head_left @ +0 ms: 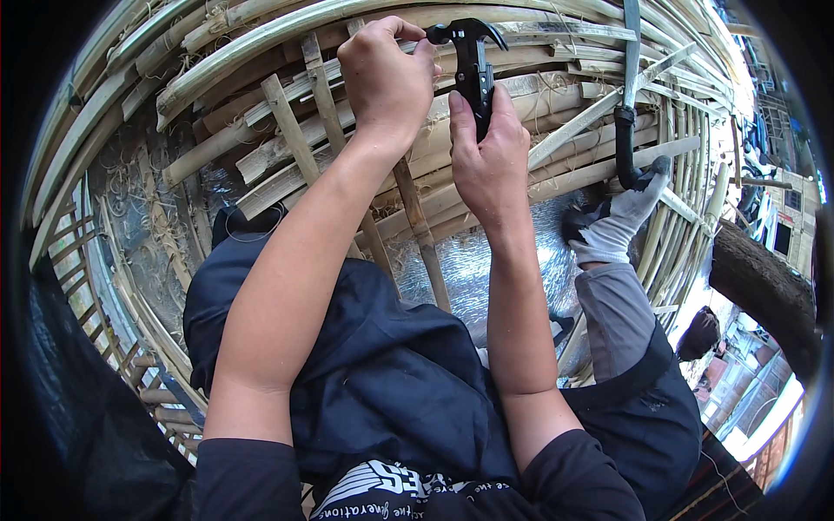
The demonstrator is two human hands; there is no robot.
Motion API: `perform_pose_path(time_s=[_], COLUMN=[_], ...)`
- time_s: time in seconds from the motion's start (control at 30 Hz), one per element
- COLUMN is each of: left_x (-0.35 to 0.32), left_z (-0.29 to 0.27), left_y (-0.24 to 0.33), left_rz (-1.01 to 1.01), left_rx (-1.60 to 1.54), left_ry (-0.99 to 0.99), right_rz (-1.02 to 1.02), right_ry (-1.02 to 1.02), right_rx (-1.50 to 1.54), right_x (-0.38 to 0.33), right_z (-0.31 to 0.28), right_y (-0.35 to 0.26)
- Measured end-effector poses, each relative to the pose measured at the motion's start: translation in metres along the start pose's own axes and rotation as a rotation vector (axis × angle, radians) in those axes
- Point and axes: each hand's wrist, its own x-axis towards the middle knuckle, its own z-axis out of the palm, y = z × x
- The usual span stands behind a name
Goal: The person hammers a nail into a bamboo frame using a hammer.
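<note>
My right hand [491,161] grips a small black claw hammer [474,74], its handle held upright between thumb and fingers. Its short, riveted body looks like a multi-tool. The head points away from me, with the claw curving to the right. My left hand [387,82] is closed in a pinch beside the hammer's striking end. Whether those fingertips hold the hammer or something tiny between them is too small to tell. Beneath both hands lie split bamboo strips [547,100], laid lengthwise with fibre shavings on them.
A long-bladed tool [625,130] with a curved black handle lies by my socked foot [621,221]. Bamboo slats [417,226] cross under the strips, over shiny foil sheeting [460,269]. A bamboo lattice [686,174] rises at right, near a thick dark log [760,282].
</note>
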Motion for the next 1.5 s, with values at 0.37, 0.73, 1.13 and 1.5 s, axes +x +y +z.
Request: perform_pose_path(time_s=[0.37, 0.73, 1.13, 1.5], left_x=[-0.001, -0.001, 0.002, 0.002], left_z=[0.003, 0.004, 0.007, 0.008], left_y=[-0.002, -0.003, -0.009, -0.012], left_rz=[0.036, 0.015, 0.047, 0.088], left_rx=[0.043, 0.009, -0.028, -0.042], left_ry=[0.028, 0.046, 0.089, 0.123], right_rz=[-0.094, -0.268, -0.258, -0.312], right_ry=[0.073, 0.113, 0.128, 0.168], right_rx=[-0.061, -0.145, -0.284, -0.229], right_x=[-0.002, -0.001, -0.004, -0.003], right_z=[-0.005, -0.001, 0.0, -0.002], right_y=[0.001, 0.002, -0.004, -0.014])
